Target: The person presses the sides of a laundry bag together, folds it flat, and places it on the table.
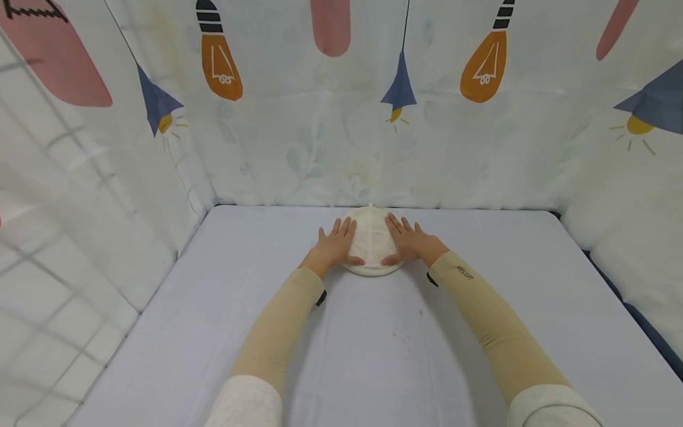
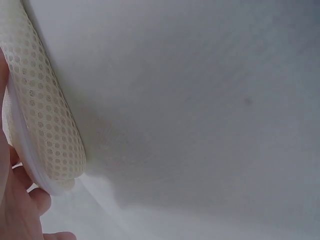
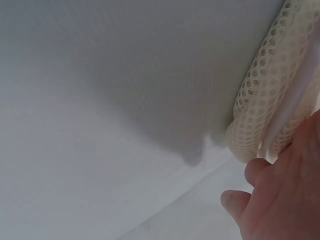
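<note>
Pale tbl (image 1: 363, 367) w/ specks (image 1: 420, 312), poss. stains; mesh bag (image 1: 372, 234) nr curtain (image 1: 331, 130).

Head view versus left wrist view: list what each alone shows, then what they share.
Only the head view shows the right hand, the sleeves and the printed bulbs.
Only the left wrist view shows distinct round holes in the mesh piece.
Both show that piece, the left hand and the table.
</note>
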The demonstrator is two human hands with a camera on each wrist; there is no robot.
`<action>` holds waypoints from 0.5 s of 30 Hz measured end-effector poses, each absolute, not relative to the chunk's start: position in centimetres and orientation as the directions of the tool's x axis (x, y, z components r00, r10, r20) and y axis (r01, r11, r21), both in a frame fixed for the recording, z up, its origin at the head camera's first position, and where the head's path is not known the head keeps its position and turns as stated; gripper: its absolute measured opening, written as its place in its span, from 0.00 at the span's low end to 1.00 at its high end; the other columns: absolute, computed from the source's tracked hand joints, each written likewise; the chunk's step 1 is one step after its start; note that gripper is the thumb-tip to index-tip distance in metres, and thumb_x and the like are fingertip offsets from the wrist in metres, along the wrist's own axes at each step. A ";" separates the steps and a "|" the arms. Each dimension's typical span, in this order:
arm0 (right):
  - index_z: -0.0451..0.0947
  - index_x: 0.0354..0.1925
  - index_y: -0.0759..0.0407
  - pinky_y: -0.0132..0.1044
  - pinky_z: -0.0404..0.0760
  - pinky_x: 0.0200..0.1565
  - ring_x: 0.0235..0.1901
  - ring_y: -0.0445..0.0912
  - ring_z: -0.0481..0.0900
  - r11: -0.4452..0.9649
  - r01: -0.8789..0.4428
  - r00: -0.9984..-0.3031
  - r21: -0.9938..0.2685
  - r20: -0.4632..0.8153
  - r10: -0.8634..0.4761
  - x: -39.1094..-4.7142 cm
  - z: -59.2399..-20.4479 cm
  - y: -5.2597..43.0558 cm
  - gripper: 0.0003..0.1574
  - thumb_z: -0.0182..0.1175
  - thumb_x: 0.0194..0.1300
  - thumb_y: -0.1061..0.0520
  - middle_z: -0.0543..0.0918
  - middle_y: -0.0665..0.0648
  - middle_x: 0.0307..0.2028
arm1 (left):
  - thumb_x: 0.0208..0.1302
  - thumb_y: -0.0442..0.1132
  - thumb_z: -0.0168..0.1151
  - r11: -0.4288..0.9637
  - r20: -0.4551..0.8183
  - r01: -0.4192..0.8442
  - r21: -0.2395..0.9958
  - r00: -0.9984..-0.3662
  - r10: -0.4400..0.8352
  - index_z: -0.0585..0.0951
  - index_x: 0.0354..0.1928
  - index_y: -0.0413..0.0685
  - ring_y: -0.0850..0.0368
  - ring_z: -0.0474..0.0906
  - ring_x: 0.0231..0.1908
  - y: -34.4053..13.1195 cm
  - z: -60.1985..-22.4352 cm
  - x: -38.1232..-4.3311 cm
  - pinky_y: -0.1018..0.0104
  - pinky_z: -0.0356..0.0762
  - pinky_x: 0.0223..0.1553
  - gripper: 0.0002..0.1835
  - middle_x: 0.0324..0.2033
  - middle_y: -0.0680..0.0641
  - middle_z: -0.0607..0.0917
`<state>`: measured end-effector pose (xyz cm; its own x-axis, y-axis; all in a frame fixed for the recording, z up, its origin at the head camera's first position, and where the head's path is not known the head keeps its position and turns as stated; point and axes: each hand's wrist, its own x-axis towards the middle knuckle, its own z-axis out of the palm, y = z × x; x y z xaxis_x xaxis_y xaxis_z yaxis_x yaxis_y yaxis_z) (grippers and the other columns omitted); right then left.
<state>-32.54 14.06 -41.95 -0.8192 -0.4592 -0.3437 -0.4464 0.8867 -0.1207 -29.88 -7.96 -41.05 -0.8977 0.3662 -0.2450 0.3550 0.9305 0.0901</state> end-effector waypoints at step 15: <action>0.20 0.69 0.63 0.57 0.35 0.64 0.68 0.57 0.26 0.872 -0.466 -0.793 -0.152 -0.367 -0.487 -32.1 -40.4 14.1 0.75 0.54 0.52 0.23 0.23 0.60 0.70 | 0.51 0.70 0.56 0.919 -0.232 0.364 0.153 -0.890 0.392 0.36 0.73 0.50 0.47 0.29 0.69 -8.7 -41.0 -30.4 0.35 0.39 0.61 0.59 0.71 0.47 0.34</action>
